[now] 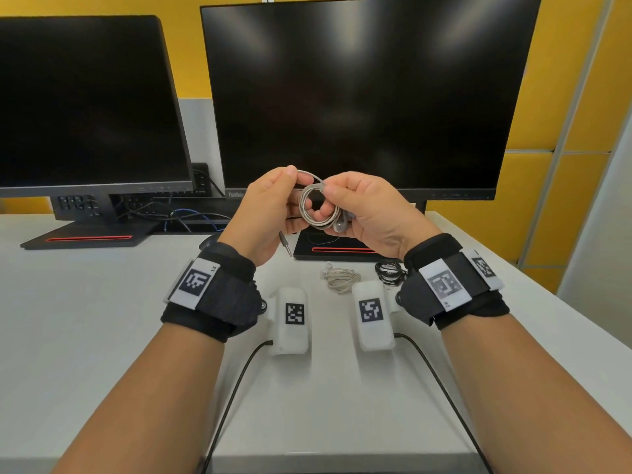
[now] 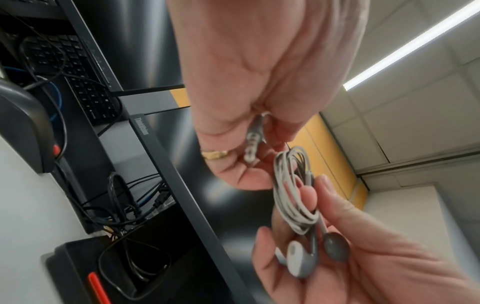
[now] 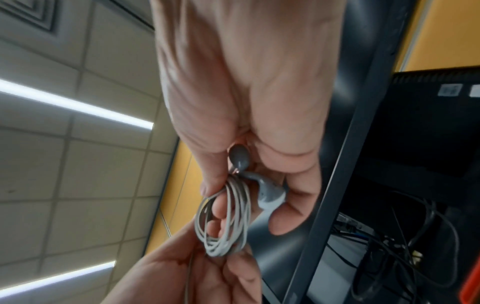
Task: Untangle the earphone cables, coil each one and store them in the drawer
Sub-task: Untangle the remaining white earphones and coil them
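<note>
i'm mid-coil on the grey earphones (image 1: 319,208), held up in front of the monitor (image 1: 359,94), above the desk (image 1: 102,319). i judge the winding nearly done: only a short tail with the plug (image 1: 285,242) hangs loose below my left hand (image 1: 270,213). next i'd need to wrap or tuck that tail so the loops don't spring apart.

my right hand (image 1: 366,210) is curled round the coil, fingers through the loops, both buds (image 2: 311,255) against the palm. my left hand pinches the free strand at the top, fingers curled.

the white set (image 1: 342,278) and black set (image 1: 390,270) lie bundled on the desk. i can't see the drawer.
</note>
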Demonstrator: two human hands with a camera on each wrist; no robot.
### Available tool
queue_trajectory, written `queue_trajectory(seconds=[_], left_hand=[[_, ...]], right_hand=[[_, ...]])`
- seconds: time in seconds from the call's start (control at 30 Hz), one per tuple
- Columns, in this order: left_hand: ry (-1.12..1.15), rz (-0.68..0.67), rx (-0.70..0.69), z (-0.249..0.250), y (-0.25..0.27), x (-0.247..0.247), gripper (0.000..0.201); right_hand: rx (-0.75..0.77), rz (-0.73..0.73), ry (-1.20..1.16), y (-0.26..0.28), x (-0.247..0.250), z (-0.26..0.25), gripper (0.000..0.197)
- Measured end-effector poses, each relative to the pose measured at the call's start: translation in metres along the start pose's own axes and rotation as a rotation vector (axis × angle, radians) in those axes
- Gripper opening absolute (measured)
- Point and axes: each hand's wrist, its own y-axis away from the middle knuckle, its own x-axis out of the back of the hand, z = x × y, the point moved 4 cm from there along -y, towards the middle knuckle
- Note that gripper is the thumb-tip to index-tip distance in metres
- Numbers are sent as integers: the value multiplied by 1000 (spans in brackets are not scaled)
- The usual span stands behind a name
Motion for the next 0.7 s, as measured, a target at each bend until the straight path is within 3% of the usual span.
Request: queue_trajectory(seconds=[0.2,0.5,0.6,0.7], left_hand=[[3,21,39,-2,0,1,32],[-130,49,77,0,0,5,27],[-340,41,58,0,1,4,21],[-567,6,-37,-1,3,1,17]], right_hand=[[-5,-20,153,0,1,3,16],[79,267,-20,-3,21,-3,15],[125,329,-89,-4,27,-5,15],[118,287,-94,-5,24,-5,16]])
